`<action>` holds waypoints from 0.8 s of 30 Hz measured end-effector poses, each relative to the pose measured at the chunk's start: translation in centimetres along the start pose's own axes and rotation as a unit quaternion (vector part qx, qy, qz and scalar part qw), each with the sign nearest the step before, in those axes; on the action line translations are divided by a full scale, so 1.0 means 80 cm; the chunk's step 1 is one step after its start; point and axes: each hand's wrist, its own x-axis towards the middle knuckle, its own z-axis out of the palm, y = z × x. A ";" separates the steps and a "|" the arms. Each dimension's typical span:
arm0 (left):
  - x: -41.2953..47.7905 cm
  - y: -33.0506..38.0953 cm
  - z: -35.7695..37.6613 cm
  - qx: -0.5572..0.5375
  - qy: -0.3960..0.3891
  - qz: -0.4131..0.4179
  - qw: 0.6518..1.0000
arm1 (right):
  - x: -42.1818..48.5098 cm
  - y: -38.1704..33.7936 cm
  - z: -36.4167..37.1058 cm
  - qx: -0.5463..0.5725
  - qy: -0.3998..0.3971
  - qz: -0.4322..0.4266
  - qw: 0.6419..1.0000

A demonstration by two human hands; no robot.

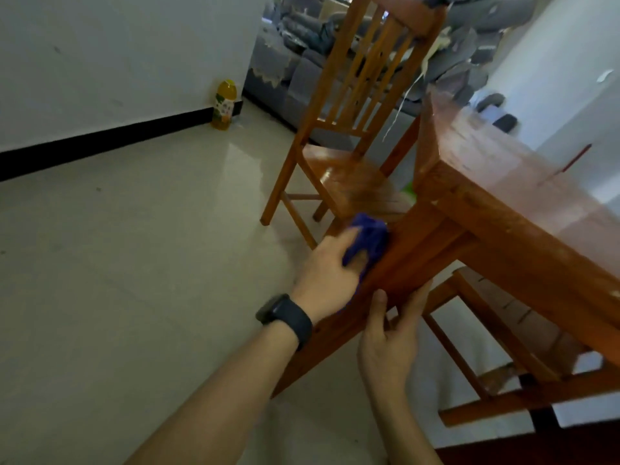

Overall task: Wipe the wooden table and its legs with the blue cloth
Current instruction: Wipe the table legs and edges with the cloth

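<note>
Wiping a leg (407,260) of the worktop (503,169), the left hand (323,275) is gripping the blue cloth (367,238) against its upper part while the right hand (389,344) is clasping it lower, so downward strokes likely need that hand shifted.

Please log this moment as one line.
phase: wiping | left hand: grips blue cloth against table leg | right hand: holds table leg

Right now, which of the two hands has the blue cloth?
The left hand, the one with the black watch on its wrist, holds the blue cloth against the table leg. The right hand grips that leg bare, lower down.
</note>
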 end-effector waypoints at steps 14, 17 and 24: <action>-0.067 -0.168 -0.027 -0.051 0.090 -0.191 0.976 | -0.065 0.116 0.047 -0.046 -0.006 0.088 0.995; -0.052 -0.163 0.019 -0.055 0.051 -0.100 0.992 | -0.073 0.153 0.054 -0.093 -0.022 0.090 0.991; -0.151 -0.349 0.011 0.105 -0.037 -0.317 0.942 | -0.078 0.156 0.060 -0.074 -0.025 0.061 0.995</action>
